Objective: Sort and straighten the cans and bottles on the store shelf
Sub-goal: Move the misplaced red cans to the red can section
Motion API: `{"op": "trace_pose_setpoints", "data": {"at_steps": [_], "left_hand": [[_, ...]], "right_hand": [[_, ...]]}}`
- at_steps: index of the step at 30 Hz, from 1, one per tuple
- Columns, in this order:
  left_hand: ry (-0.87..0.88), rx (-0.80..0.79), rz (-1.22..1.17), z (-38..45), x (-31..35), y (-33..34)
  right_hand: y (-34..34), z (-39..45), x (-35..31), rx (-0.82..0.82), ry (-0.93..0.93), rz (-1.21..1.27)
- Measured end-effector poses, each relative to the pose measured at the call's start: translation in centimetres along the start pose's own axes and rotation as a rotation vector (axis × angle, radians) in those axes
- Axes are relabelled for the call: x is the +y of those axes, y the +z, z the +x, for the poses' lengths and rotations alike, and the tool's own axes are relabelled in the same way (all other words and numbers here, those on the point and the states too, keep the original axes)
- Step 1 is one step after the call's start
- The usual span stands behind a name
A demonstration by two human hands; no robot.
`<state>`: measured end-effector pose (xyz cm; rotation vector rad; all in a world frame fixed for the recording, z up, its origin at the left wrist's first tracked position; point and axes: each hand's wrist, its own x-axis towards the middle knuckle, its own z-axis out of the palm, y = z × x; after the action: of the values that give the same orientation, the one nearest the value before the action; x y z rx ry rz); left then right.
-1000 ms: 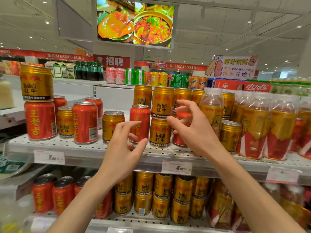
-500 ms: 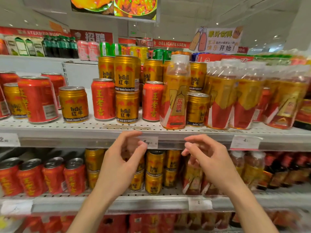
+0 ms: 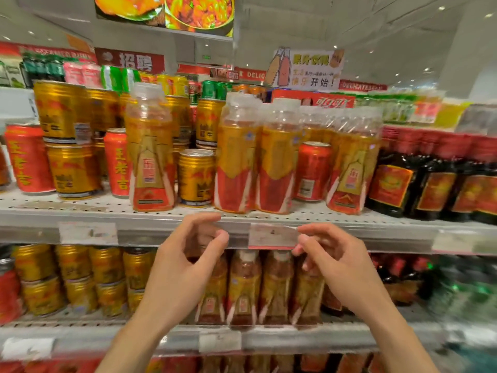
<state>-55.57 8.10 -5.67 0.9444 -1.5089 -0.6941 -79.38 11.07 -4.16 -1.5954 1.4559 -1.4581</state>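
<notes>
Gold and red drinks stand muddled on the shelf (image 3: 80, 211), both hands empty below its front edge.

The left hand (image 3: 185, 262) and right hand (image 3: 336, 267) hover with fingers loosely curled, gripping nothing, just under the shelf's front lip. Straight above them stand upright bottles (image 3: 258, 157), long axes vertical; a lone bottle (image 3: 150, 152) sits among the gold cans (image 3: 195, 177) toward the left end, nearer the left hand. A red can (image 3: 312, 170) is wedged between bottles, nearer the right hand, and likely wants moving.
</notes>
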Motion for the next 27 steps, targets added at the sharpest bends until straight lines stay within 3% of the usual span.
{"op": "trace_pose_setpoints", "data": {"at_steps": [5,11,15,27], "left_hand": [[0.117,-0.066,0.105,1.6,2.2,3.2],[0.23,-0.148,0.243,4.8,3.6,5.5],[0.244,-0.176,0.283,5.8,3.6,5.9],[0.252,-0.201,0.265,5.6,2.9,5.8]], "right_hand": [[-3.0,2.0,-1.0,0.015,-0.128,-0.154],[-3.8,8.5,-4.2,0.231,-0.485,-0.61],[-3.2,12.0,-4.8,0.176,-0.402,-0.889],[-4.9,10.8,-5.9,0.154,-0.444,-0.747]]}}
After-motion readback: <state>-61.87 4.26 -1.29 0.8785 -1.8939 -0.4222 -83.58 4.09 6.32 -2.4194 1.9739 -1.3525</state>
